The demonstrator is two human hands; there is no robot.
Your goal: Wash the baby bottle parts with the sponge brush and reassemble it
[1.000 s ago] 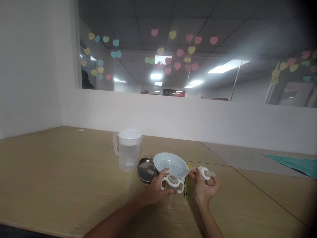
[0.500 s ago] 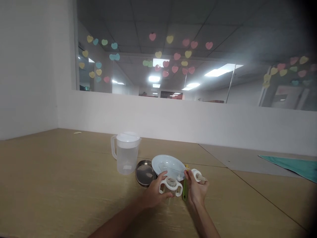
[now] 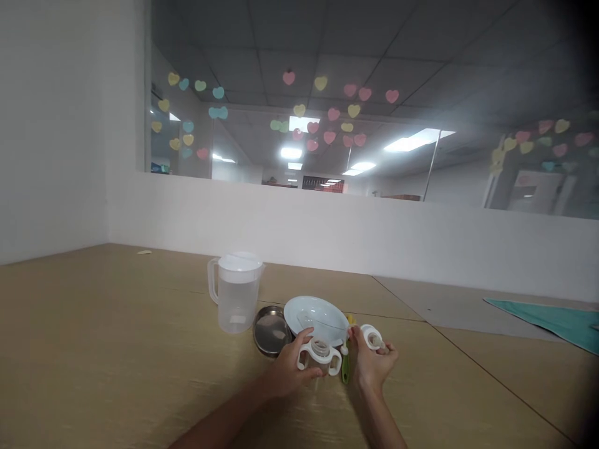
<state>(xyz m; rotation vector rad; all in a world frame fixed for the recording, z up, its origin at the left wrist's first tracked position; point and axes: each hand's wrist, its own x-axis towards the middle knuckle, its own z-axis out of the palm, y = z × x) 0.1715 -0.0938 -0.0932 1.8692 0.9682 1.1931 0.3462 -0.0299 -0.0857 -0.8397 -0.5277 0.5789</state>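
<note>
My left hand (image 3: 286,369) grips a small clear baby bottle with white side handles (image 3: 319,355), standing upright on the wooden table (image 3: 116,349). My right hand (image 3: 369,368) holds the bottle's white cap with its teat (image 3: 373,337), just to the right of the bottle and apart from it. A green-handled brush (image 3: 345,368) lies on the table between my two hands.
A pale blue plate (image 3: 318,312) and a round steel dish (image 3: 269,325) sit just behind the bottle. A clear lidded pitcher (image 3: 235,291) with water stands to their left. A teal cloth (image 3: 552,315) lies at the far right. A white wall with a window runs behind.
My right hand with the cap has come down and left, closer to the bottle. The view has shifted slightly; the bottle stays in my left hand.
</note>
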